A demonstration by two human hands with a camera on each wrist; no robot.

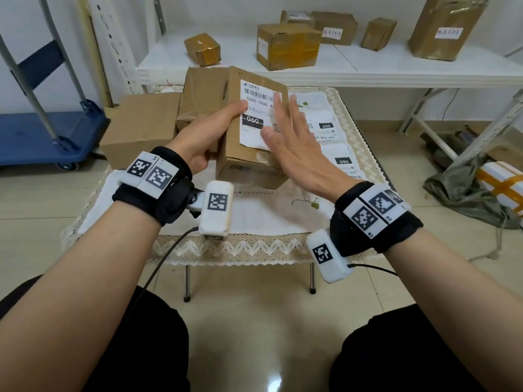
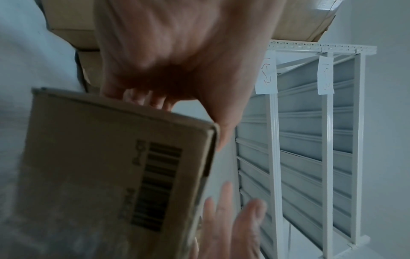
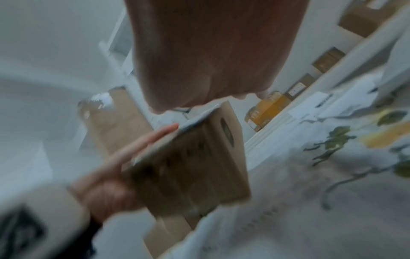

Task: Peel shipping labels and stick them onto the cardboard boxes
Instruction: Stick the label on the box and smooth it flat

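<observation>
A brown cardboard box [image 1: 249,168] is held tilted above the small cloth-covered table [image 1: 254,222]. A white shipping label [image 1: 254,108] with a barcode and "060" lies on its upper face. My left hand [image 1: 215,128] grips the box's left side, thumb on the label's left edge. My right hand [image 1: 285,131] is flat with straight fingers across the label's right part. In the left wrist view the box [image 2: 99,166] fills the lower left under my left hand [image 2: 177,61]. The blurred right wrist view shows the box [image 3: 195,166] below my right hand [image 3: 210,52].
More label sheets [image 1: 325,128] lie on the cloth right of the box. Two other cardboard boxes [image 1: 141,128] stand at the table's back left. A white shelf [image 1: 368,72] behind carries several boxes. A blue cart [image 1: 42,137] stands at the left.
</observation>
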